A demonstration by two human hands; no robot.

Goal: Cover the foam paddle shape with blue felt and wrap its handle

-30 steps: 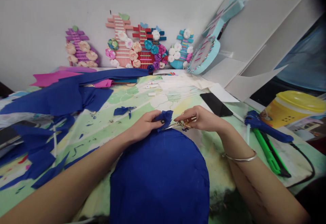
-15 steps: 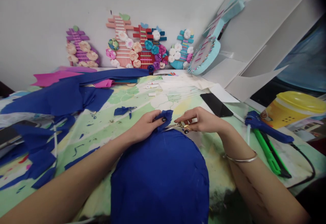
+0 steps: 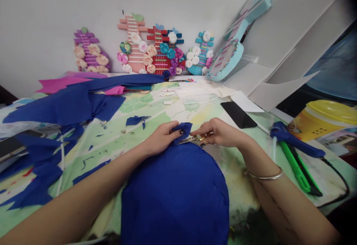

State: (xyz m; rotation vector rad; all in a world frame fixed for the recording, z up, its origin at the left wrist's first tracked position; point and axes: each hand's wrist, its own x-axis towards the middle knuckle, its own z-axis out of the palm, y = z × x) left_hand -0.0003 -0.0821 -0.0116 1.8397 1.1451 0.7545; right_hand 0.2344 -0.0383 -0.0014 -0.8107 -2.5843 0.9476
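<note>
A rounded piece covered in dark blue crepe paper (image 3: 175, 193) lies in front of me, its curved edge pointing away. At that far edge my left hand (image 3: 161, 138) pinches a loose flap of blue paper (image 3: 184, 128) between thumb and fingers. Gold-handled scissors (image 3: 198, 138) sit in my right hand (image 3: 220, 133), fingers in the loops. Their blades point left and lie against the paper just below the flap, beside my left thumb. Part of the blades is hidden by the paper.
Blue paper scraps (image 3: 136, 120) and larger blue sheets (image 3: 67, 105) spread over the left side. To the right are a black phone (image 3: 238, 115), a blue glue gun (image 3: 295, 141), a green cutter (image 3: 297, 168) and a yellow-lidded bucket (image 3: 329, 116). Decorated lute-shaped crafts (image 3: 132, 48) lean against the wall.
The scissors' handles have drawn closer together in my right hand. My left hand keeps its hold on the flap. The whole view has shifted slightly.
</note>
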